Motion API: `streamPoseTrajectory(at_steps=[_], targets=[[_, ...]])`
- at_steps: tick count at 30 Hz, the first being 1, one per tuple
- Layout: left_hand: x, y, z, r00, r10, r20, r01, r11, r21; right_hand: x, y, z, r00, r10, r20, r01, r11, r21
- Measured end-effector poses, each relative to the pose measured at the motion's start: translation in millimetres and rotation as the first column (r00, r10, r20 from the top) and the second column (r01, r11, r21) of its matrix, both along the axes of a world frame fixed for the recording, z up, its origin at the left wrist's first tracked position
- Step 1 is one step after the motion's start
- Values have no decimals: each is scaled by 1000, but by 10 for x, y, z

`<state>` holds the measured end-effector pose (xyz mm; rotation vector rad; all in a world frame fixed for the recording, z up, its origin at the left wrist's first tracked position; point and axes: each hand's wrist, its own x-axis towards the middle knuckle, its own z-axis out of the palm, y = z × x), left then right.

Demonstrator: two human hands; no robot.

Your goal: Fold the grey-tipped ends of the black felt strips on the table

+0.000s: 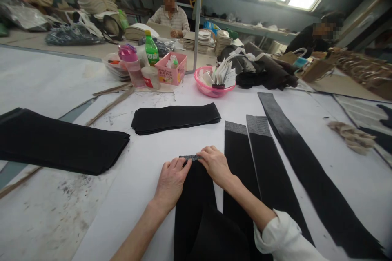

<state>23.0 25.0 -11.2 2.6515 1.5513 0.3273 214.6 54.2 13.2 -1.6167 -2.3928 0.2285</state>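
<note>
A black fabric strip (196,189) lies lengthwise in front of me, its near part folded over on itself. Both hands are at its far end, where a narrow grey speckled edge (191,158) shows. My left hand (174,177) pinches the left corner between thumb and fingers. At the right corner, my right hand (216,165) presses and pinches with bent fingers. Just to the right lie black strips with grey ends, one (239,163) beside another (269,159). Farther right stretches a longer black strip (309,167) with a greyish far end.
Stacks of black fabric pieces lie ahead (176,118) and at left (58,142). Behind them stand a pink basin (214,87), a pink box (171,69), a green bottle (151,51) and a pink-purple jug (131,67). A crumpled beige cloth (350,136) lies right. Two people sit beyond.
</note>
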Motion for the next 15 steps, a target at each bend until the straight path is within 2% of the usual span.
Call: streamPoseTrajectory(at_steps=[5,11,15], targets=[[-37,113,45,998,5,65,-2,999,-37,-128,176,-45,996,20,91,-15,999,-46],[-96,372,70,969,-16,246,59,984,-166,-140,280,-19,983,87,160,-74,994,-85],[-119,443,74,965,14,263,38,981,-192,-154,319,20,978,124,166,-107,989,-106]])
